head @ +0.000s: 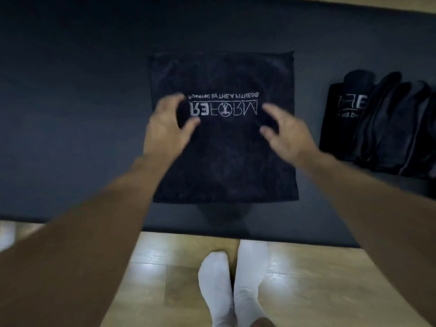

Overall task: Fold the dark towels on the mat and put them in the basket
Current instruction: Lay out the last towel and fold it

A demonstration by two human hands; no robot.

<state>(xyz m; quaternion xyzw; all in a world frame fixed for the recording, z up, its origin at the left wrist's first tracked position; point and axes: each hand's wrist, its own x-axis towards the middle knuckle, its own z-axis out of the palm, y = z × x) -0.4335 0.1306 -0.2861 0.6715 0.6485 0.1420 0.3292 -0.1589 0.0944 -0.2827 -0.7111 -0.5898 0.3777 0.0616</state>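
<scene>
Head view: a dark towel [224, 166] lies flat on the dark mat [70, 114] at the centre of the picture. It is nearly square, a shade longer from 12 to 6 o'clock. Its pale lettering [224, 109] runs from 9 to 3 o'clock and reads upside down from here.

The left hand [165, 131] hangs over the towel's 9 o'clock half and the right hand [286, 133] over its 3 o'clock half, one at each end of the lettering. Each grip is apart: fingers spread and loosely bent, holding nothing. Motion blur hides whether the fingertips touch the cloth.

The towel sits directly under both hands and extends on toward 12 o'clock, so neither hand is nearer. The side edges lie just outboard of each palm. A fold would probably start from those edges or from the far corners at 11 and 1 o'clock.

At 3 o'clock, well apart from this towel, a row of folded dark towels [382, 128] rests on the mat. No basket is in view. At 6 o'clock, feet in white socks [236, 284] stand on a wooden floor [311, 279].
</scene>
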